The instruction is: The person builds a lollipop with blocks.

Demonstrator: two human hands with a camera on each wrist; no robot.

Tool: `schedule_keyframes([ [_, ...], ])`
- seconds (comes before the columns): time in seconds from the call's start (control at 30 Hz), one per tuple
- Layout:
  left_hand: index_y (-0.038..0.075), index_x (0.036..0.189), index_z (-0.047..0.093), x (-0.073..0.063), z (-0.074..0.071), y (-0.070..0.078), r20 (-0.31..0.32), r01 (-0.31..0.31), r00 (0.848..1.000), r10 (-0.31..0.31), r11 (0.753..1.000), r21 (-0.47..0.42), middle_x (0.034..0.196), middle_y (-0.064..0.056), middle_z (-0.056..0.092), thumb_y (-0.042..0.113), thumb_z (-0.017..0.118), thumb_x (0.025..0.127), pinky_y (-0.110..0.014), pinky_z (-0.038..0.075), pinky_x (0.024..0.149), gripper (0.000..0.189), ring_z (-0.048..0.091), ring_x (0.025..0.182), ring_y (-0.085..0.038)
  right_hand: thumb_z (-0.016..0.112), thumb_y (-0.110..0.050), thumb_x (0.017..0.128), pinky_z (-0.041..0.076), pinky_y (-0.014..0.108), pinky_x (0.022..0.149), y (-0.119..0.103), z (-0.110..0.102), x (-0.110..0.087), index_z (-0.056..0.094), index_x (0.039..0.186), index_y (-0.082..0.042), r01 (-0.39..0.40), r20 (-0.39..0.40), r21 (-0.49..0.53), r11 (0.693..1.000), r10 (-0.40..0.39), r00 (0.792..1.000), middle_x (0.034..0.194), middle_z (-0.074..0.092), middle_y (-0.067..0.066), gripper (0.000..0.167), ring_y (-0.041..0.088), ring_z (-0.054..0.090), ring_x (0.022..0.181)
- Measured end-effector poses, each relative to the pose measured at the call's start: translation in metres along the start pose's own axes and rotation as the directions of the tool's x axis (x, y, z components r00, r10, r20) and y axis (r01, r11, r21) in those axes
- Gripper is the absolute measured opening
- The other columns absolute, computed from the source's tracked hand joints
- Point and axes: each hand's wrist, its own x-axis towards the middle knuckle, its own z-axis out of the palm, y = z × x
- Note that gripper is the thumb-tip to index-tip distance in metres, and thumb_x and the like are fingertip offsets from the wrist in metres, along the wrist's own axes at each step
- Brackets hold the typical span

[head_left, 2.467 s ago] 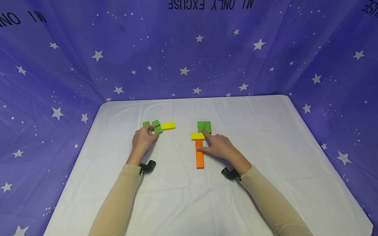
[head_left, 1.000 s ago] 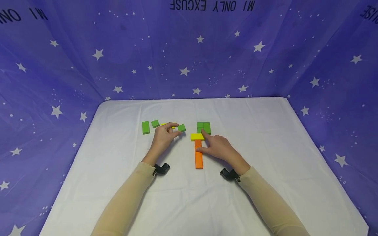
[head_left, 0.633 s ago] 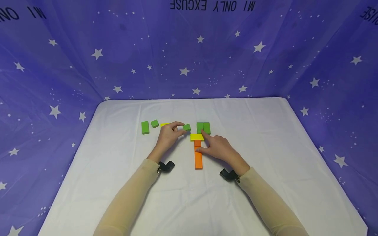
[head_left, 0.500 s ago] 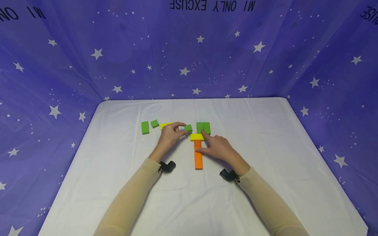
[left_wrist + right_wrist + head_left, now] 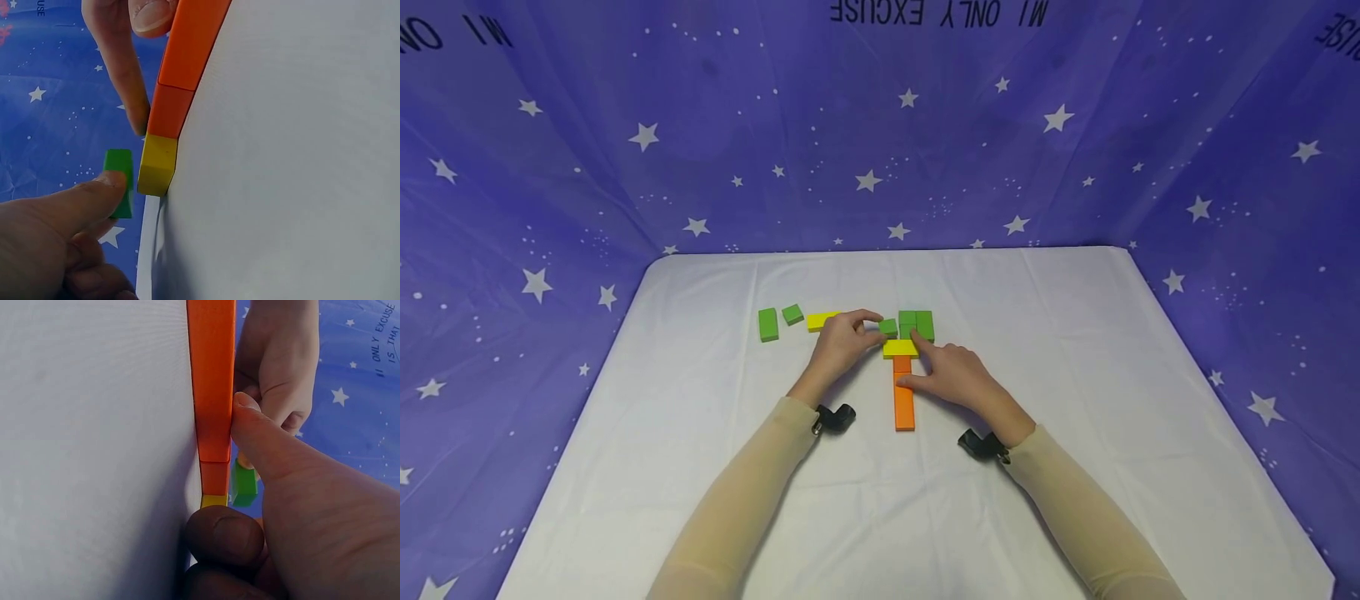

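My left hand (image 5: 838,346) pinches a small green block (image 5: 887,327) between thumb and fingertips, just left of a cluster of green blocks (image 5: 926,323). In the left wrist view this green block (image 5: 117,161) hangs above the level of the yellow block (image 5: 156,165). Flat on the table, a yellow block (image 5: 893,349) lies crosswise below the cluster, and a short orange block (image 5: 902,364) and a long orange block (image 5: 905,408) line up under it. My right hand (image 5: 958,372) rests its index fingertip on the green cluster and its thumb on the long orange block.
To the left lie an oblong green block (image 5: 768,324), a small green block (image 5: 792,314) and a yellow block (image 5: 821,322) partly behind my left hand. A white cloth (image 5: 1060,333) covers the table, with a purple starry curtain (image 5: 820,125) around it.
My left hand has taken the small green block from the loose pieces and carried it rightward, up beside the green cluster. My right hand has stayed in place.
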Motion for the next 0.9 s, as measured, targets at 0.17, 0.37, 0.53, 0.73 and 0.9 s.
schedule_keyframes([
  [0.17, 0.019, 0.123, 0.079, 0.0003, 0.0002, 0.0049, 0.023, 0.013, 1.0, -0.014, 0.999, 0.044, 0.07, 0.0, 0.055, 0.028, 0.083, 0.09, -0.029, 0.035, 0.059, 0.034, 0.045, 0.061, -0.015, 0.069, -0.074, 0.089, 0.028, 0.031, 0.056, 0.0008, 0.001, 0.0, 0.034, 0.168, -0.015, 0.0, -0.001, 0.006, 1.0, 0.0, 1.0, 0.061, 0.041, -0.002, 0.104, 0.018, 0.04, 0.058],
  [0.37, 0.019, 0.123, 0.079, 0.0016, 0.0012, 0.0067, 0.032, -0.001, 0.999, -0.002, 0.996, 0.086, 0.071, 0.0, 0.057, 0.029, 0.083, 0.091, -0.028, 0.035, 0.058, 0.034, 0.046, 0.062, -0.015, 0.069, -0.074, 0.089, 0.027, 0.031, 0.055, 0.0008, 0.0009, -0.0002, 0.033, 0.168, -0.015, -0.003, 0.004, 0.008, 1.0, 0.003, 1.0, 0.06, 0.04, -0.002, 0.105, 0.017, 0.038, 0.057],
  [0.53, 0.02, 0.123, 0.079, 0.0028, 0.0012, 0.0078, 0.032, -0.003, 0.999, 0.0, 0.995, 0.1, 0.07, 0.0, 0.058, 0.029, 0.083, 0.091, -0.028, 0.035, 0.057, 0.034, 0.047, 0.06, -0.015, 0.069, -0.074, 0.089, 0.026, 0.031, 0.056, -0.0002, -0.0002, -0.0005, 0.033, 0.168, -0.016, -0.007, 0.005, 0.006, 1.0, 0.007, 1.0, 0.06, 0.039, -0.002, 0.105, 0.017, 0.039, 0.058],
  [0.73, 0.021, 0.125, 0.079, 0.0039, 0.0011, 0.0076, 0.066, 0.008, 0.998, -0.016, 0.992, 0.123, 0.07, 0.001, 0.057, 0.031, 0.081, 0.092, -0.028, 0.035, 0.057, 0.035, 0.047, 0.061, -0.014, 0.069, -0.074, 0.089, 0.027, 0.03, 0.055, -0.001, -0.0011, -0.0008, 0.033, 0.168, -0.016, -0.002, 0.006, 0.002, 1.0, 0.002, 1.0, 0.06, 0.039, -0.003, 0.105, 0.017, 0.039, 0.058],
  [0.9, 0.022, 0.129, 0.078, 0.0039, 0.0003, 0.0069, 0.094, 0.017, 0.995, -0.031, 0.989, 0.147, 0.07, 0.001, 0.056, 0.033, 0.078, 0.095, -0.028, 0.033, 0.057, 0.035, 0.046, 0.062, -0.014, 0.07, -0.074, 0.089, 0.025, 0.03, 0.054, -0.0008, -0.001, -0.0008, 0.033, 0.168, -0.015, 0.001, 0.006, 0.005, 1.0, -0.001, 1.0, 0.059, 0.037, -0.003, 0.105, 0.016, 0.035, 0.056],
])
